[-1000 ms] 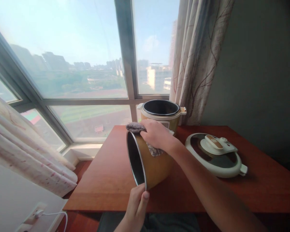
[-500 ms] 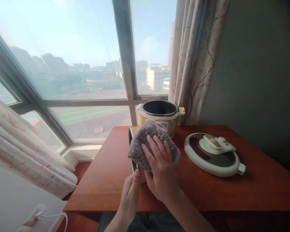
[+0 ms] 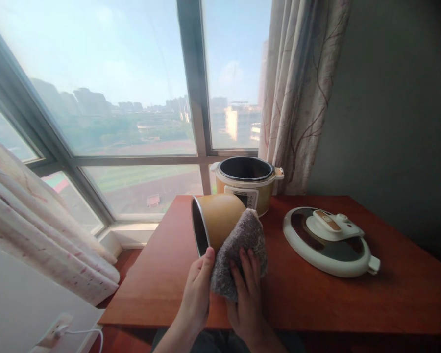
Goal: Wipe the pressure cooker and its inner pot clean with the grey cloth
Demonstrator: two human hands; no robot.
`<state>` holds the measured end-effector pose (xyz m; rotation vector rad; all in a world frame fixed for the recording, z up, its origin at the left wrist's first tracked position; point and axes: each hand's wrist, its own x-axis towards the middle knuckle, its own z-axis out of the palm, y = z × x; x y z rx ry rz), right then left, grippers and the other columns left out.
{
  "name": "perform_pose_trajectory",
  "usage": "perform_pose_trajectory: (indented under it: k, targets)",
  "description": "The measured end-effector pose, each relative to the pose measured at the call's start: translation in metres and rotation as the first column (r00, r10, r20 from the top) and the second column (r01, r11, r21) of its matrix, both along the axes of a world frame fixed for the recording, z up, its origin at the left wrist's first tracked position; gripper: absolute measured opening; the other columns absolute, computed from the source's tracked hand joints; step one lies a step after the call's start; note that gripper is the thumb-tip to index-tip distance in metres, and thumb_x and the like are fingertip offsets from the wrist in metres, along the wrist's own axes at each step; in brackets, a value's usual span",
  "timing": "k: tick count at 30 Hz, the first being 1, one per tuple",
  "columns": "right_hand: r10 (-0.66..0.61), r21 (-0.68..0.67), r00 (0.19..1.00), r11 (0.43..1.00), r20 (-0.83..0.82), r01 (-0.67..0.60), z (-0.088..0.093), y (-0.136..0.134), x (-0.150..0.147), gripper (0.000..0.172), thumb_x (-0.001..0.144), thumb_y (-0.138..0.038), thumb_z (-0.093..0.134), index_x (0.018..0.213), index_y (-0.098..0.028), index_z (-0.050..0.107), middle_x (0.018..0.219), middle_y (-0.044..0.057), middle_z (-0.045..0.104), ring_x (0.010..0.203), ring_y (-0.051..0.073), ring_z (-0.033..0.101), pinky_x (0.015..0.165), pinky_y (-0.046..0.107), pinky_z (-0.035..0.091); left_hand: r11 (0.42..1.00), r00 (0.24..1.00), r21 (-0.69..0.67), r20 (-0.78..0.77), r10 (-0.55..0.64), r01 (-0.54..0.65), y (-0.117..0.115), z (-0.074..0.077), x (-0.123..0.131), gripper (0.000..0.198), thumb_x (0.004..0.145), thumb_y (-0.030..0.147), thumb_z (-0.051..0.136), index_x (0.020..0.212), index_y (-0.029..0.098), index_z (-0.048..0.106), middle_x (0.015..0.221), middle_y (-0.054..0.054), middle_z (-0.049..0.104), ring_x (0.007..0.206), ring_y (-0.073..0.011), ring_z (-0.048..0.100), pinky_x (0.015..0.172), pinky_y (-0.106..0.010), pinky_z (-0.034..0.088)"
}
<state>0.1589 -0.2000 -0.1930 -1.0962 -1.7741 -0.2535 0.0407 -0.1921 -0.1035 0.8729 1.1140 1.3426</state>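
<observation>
A golden inner pot lies tipped on its side, its dark mouth facing left. My left hand is closed on the near part of its rim, thumb on the outside. Against the pot's near right side, my right hand presses a fluffy grey cloth, fingers bent over it. The cloth covers the pot's lower right part. Just behind stands the cooker body, open at the top with a dark interior. To the right, the white-rimmed cooker lid rests flat.
Everything is on a reddish-brown wooden table. Behind it are a large window and a patterned curtain; another curtain hangs at left. A white plug and cable sit in the wall socket at lower left.
My right hand and the cloth have slid down toward me, uncovering the pot's top and the cooker's front panel. My left hand keeps the rim. The view has shifted slightly.
</observation>
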Motion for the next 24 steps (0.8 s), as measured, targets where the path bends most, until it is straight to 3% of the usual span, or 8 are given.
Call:
perform_pose_trajectory:
  k: [4, 7, 10, 13, 16, 21, 24]
  targets:
    - [0.061, 0.03, 0.997, 0.998, -0.056, -0.059, 0.04, 0.022, 0.004, 0.066, 0.089, -0.02, 0.042, 0.154, -0.024, 0.03, 0.163, 0.013, 0.03, 0.151, 0.035, 0.025, 0.115, 0.067, 0.028, 0.997, 0.995, 0.068, -0.079, 0.054, -0.049, 0.001, -0.004, -0.002, 0.062, 0.075, 0.072, 0.067, 0.081, 0.01, 0.074, 0.071, -0.006, 0.069, 0.073, -0.0197, 0.059, 0.071, -0.029, 0.052]
    - [0.125, 0.003, 0.991, 0.992, -0.042, -0.125, 0.077, 0.034, 0.006, 0.062, 0.088, -0.018, 0.042, 0.149, -0.022, 0.037, 0.161, 0.011, 0.034, 0.151, 0.032, 0.024, 0.118, 0.062, 0.024, 0.995, 0.993, 0.102, -0.117, 0.03, -0.018, 0.0, -0.006, -0.004, 0.062, 0.078, 0.072, 0.065, 0.084, 0.011, 0.074, 0.071, -0.006, 0.068, 0.074, -0.0206, 0.059, 0.075, -0.03, 0.052]
    - [0.162, -0.086, 0.987, 0.983, -0.023, -0.163, 0.113, 0.046, 0.008, 0.056, 0.086, -0.017, 0.046, 0.142, -0.018, 0.049, 0.157, 0.01, 0.041, 0.149, 0.029, 0.028, 0.121, 0.055, 0.022, 0.994, 0.982, 0.11, -0.19, -0.005, 0.026, -0.005, -0.009, -0.006, 0.063, 0.081, 0.074, 0.058, 0.076, 0.012, 0.072, 0.064, -0.005, 0.063, 0.065, -0.0179, 0.054, 0.069, -0.028, 0.05]
    - [0.171, -0.211, 0.985, 0.963, -0.003, -0.168, 0.146, 0.062, 0.009, 0.052, 0.085, -0.015, 0.048, 0.135, -0.015, 0.057, 0.15, 0.011, 0.051, 0.143, 0.027, 0.038, 0.121, 0.049, 0.023, 0.988, 0.948, 0.156, -0.317, 0.037, 0.013, -0.013, -0.019, -0.008, 0.068, 0.08, 0.079, 0.053, 0.065, 0.014, 0.068, 0.06, -0.004, 0.06, 0.062, -0.0166, 0.049, 0.062, -0.026, 0.047]
    - [0.196, -0.339, 0.98, 0.925, 0.038, -0.172, 0.174, 0.081, 0.008, 0.046, 0.086, -0.017, 0.05, 0.131, -0.015, 0.062, 0.141, 0.012, 0.06, 0.134, 0.027, 0.048, 0.118, 0.045, 0.028, 0.974, 0.902, 0.227, -0.425, 0.076, 0.025, -0.024, -0.035, -0.009, 0.071, 0.081, 0.081, 0.049, 0.068, 0.015, 0.071, 0.065, -0.006, 0.063, 0.067, -0.0195, 0.053, 0.068, -0.028, 0.05]
    - [0.236, -0.517, 0.966, 0.843, 0.11, -0.147, 0.2, 0.103, 0.005, 0.031, 0.087, -0.018, 0.049, 0.11, -0.02, 0.069, 0.118, 0.009, 0.071, 0.116, 0.023, 0.061, 0.104, 0.036, 0.04, 0.929, 0.828, 0.327, -0.559, 0.042, 0.174, -0.034, -0.057, -0.015, 0.064, 0.09, 0.07, 0.045, 0.099, 0.016, 0.079, 0.091, -0.012, 0.075, 0.085, -0.0268, 0.064, 0.08, -0.033, 0.054]
    - [0.214, -0.509, 0.968, 0.853, 0.132, -0.119, 0.199, 0.104, 0.005, 0.029, 0.088, -0.018, 0.049, 0.109, -0.02, 0.069, 0.116, 0.009, 0.071, 0.114, 0.023, 0.061, 0.102, 0.035, 0.041, 0.84, 0.757, 0.406, -0.653, -0.007, 0.359, -0.032, -0.063, -0.023, 0.058, 0.095, 0.062, 0.042, 0.115, 0.019, 0.076, 0.104, -0.015, 0.075, 0.096, -0.0288, 0.066, 0.09, -0.035, 0.053]
